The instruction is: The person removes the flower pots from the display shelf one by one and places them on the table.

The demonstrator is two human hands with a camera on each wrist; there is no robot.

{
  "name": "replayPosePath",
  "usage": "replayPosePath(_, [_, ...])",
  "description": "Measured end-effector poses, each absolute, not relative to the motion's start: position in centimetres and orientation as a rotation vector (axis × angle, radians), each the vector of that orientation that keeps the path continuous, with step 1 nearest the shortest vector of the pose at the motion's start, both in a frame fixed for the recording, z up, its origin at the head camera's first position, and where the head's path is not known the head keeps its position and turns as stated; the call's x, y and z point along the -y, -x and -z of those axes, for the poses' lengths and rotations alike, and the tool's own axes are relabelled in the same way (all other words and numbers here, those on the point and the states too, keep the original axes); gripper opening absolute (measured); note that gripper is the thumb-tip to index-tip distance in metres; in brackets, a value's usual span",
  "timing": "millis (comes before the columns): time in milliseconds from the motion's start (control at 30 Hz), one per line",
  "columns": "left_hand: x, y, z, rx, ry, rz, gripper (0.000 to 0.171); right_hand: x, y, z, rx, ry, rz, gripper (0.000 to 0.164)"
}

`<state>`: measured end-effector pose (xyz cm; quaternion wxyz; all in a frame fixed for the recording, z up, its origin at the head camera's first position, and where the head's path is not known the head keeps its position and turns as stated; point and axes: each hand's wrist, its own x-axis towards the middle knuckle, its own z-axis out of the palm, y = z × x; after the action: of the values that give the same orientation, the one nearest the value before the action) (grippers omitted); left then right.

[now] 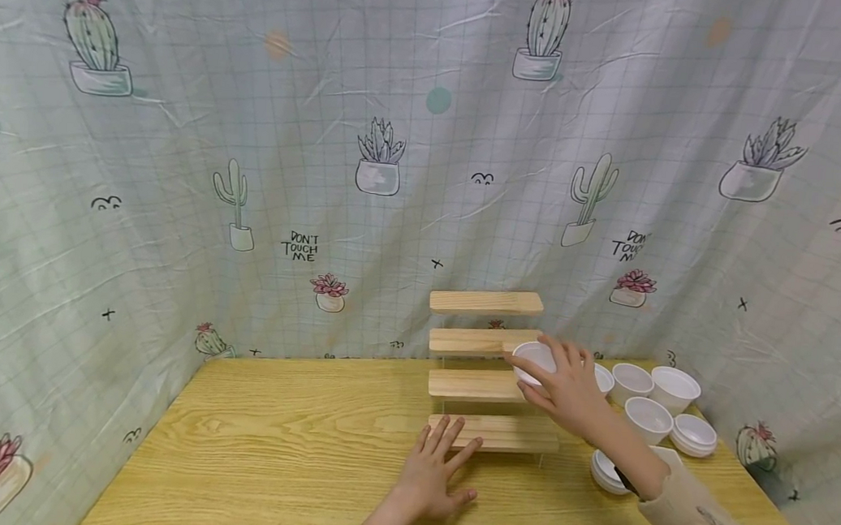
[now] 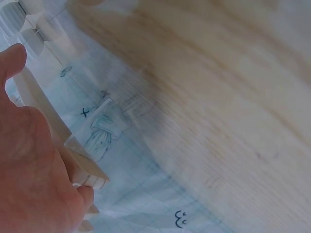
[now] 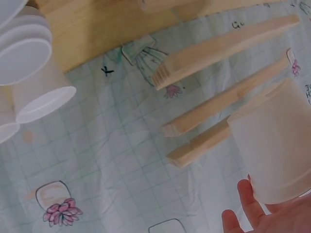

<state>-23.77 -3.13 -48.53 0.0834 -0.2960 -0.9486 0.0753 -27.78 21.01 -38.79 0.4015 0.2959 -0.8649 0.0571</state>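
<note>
Item: white plastic cup [image 1: 535, 360], smooth, tapered, gripped in my right hand [image 1: 566, 386] with fingers curled round its wall, at the right end of the stepped rack [image 1: 482, 368], between its second and third steps. My left hand [image 1: 435, 471] lies flat and open, fingertips on the lowest plank at 12 o'clock, steadying it. I judge placing is in hand; next, lower the cup squarely onto pale raw-grained wood; more cups [image 1: 663, 397] wait at 3 o'clock on the tabletop [image 1: 268, 447].
</note>
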Motion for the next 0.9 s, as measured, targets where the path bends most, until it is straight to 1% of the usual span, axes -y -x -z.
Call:
replayPosePath(167, [3.2,23.7,48.4,2.837,0.878,-0.230,0.067,-21.7,27.2,39.7,2.202,-0.737,-0.151,0.039])
replayPosePath(300, [3.2,23.6,48.4,2.843,0.885,-0.218,0.067,-22.3,26.6,40.4,2.219,-0.723,-0.155,0.032])
replayPosePath(533, [3.1,23.6,48.4,2.815,0.882,-0.250,0.067,-23.4,25.4,41.1,2.258,-0.695,-0.177,0.033])
replayPosePath(767, [3.1,23.6,48.5,2.807,0.881,-0.267,0.067,-24.4,24.7,41.8,2.213,-0.682,-0.192,0.044])
replayPosePath(900, [3.1,23.7,48.7,2.829,0.879,-0.258,0.067,-25.1,24.1,42.0,2.185,-0.669,-0.175,0.047])
